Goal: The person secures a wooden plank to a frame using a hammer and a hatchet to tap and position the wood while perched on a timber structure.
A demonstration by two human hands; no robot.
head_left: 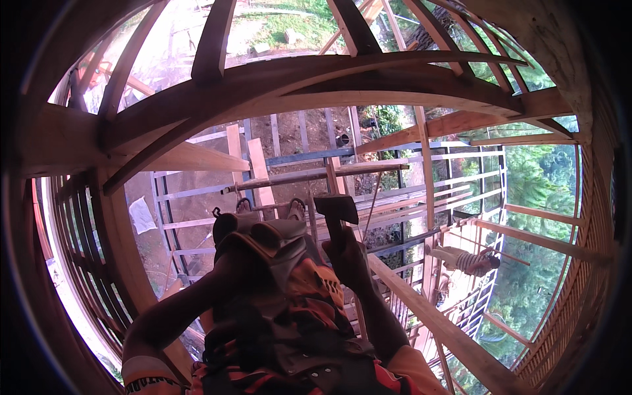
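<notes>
My right hand (347,253) is closed around the handle of a hammer (336,209), held up in front of my right side. Its dark, broad head is uppermost. My left forearm (191,293) bends across my body to a pale tool pouch (280,230) at my waist. The left hand lies in shadow in or behind this pouch, so its fingers are hidden. Below, my sandalled feet (296,209) rest on narrow boards (261,172) high above the ground.
Before me a heavy timber beam (296,72) crosses with rafters rising from it. A diagonal timber (441,322) passes on my right. Below lies an open grid of joists (191,194) over bare soil. Another person (467,261) in a striped top is lower down at right.
</notes>
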